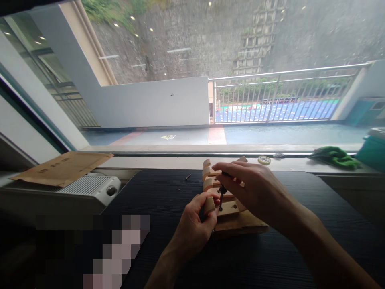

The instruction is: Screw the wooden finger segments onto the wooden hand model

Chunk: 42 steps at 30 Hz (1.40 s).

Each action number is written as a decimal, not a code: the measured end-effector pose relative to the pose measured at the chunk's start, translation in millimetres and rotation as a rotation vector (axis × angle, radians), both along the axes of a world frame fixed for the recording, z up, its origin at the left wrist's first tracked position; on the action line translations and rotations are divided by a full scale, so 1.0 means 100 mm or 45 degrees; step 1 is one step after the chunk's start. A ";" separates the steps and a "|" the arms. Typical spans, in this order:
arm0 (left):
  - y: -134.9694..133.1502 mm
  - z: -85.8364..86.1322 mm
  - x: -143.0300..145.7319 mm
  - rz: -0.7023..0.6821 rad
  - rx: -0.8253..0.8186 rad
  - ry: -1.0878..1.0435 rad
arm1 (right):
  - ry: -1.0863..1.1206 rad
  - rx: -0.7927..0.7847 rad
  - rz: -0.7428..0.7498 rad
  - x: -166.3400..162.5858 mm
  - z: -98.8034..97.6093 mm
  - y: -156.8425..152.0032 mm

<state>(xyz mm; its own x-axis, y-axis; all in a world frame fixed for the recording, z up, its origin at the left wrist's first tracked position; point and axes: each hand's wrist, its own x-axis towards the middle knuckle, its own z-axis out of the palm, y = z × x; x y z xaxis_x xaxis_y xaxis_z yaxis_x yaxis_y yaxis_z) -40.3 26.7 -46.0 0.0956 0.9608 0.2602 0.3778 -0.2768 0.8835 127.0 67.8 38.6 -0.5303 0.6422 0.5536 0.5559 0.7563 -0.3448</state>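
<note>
1. Lying at the frame's lower centre, the wooden piece (229,208) is pinched at its near-left end by the curled left hand (195,218).
2. Above it, a slim dark tool (221,196) is gripped by the half-closed right hand (255,184).

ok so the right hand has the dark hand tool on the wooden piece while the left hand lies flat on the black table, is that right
Not quite: the left hand isn't lying flat on the black table. The head view shows it holding the curved end of the wooden piece, where the right hand has the dark hand tool.
</note>
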 end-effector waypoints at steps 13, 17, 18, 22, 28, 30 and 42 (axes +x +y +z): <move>-0.01 0.04 0.02 0.026 0.001 0.010 | -0.017 -0.183 0.149 0.00 0.00 -0.05; -0.01 0.01 0.01 0.014 0.004 -0.008 | -0.004 -0.090 0.052 0.01 -0.02 0.00; -0.01 0.00 0.01 0.019 0.010 -0.011 | -0.017 -0.078 0.032 0.01 -0.02 0.00; -0.01 0.03 0.02 0.021 0.010 0.002 | -0.074 -0.061 0.009 -0.01 0.03 -0.05; -0.02 0.08 0.03 0.068 -0.043 0.010 | -0.054 -0.114 0.225 -0.02 0.07 -0.16; -0.03 0.08 0.03 0.069 -0.053 0.010 | -0.032 -0.141 0.213 -0.02 0.05 -0.15; 0.00 0.03 0.01 0.011 -0.004 0.004 | 0.045 -0.101 0.063 0.00 0.01 -0.04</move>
<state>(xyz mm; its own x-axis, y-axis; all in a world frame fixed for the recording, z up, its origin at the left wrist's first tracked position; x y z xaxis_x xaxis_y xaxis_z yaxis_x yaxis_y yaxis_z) -39.4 26.5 -43.2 0.0885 0.9623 0.2572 0.3830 -0.2712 0.8830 127.2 64.1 40.0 -0.5436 0.6583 0.5207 0.5052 0.7520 -0.4233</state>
